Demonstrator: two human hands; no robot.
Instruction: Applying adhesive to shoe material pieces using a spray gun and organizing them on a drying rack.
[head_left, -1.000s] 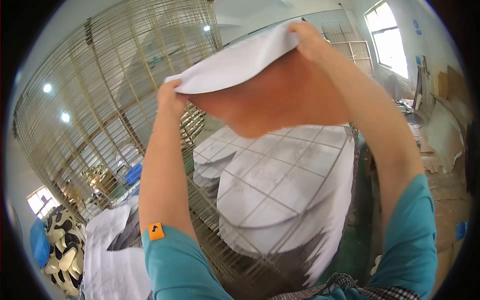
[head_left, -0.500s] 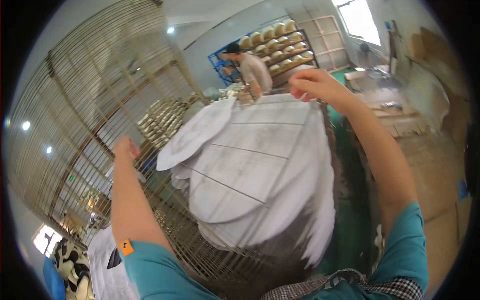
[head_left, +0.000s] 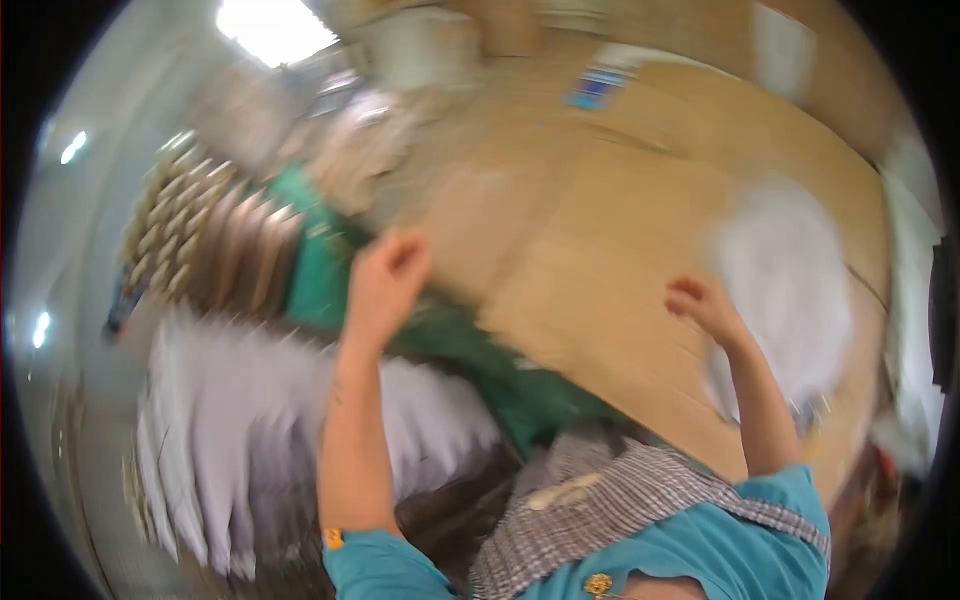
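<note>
My left hand (head_left: 390,275) is raised above the green strip, its fingers curled loosely closed with nothing visible in them. Over the brown cardboard surface (head_left: 590,240), my right hand (head_left: 705,308) hangs with bent fingers slightly apart, holding nothing that I can see. Right beside it lies a white rounded sheet (head_left: 785,285), blurred by motion. A pile of overlapping white sheets (head_left: 240,400) spreads below and left of my left hand, apart from it. Both hands are somewhat smeared.
Between pile and cardboard runs a green floor strip (head_left: 520,390). A rack with rows of pale rounded pieces (head_left: 180,220) stands at the far left. A bright window (head_left: 275,30) is at the top. A checked apron (head_left: 590,490) covers my front.
My view has swung right, so the pile now sits at the left and the cardboard surface fills the middle. The bamboo frame and the co-worker have left view. My hands have come closer together.
</note>
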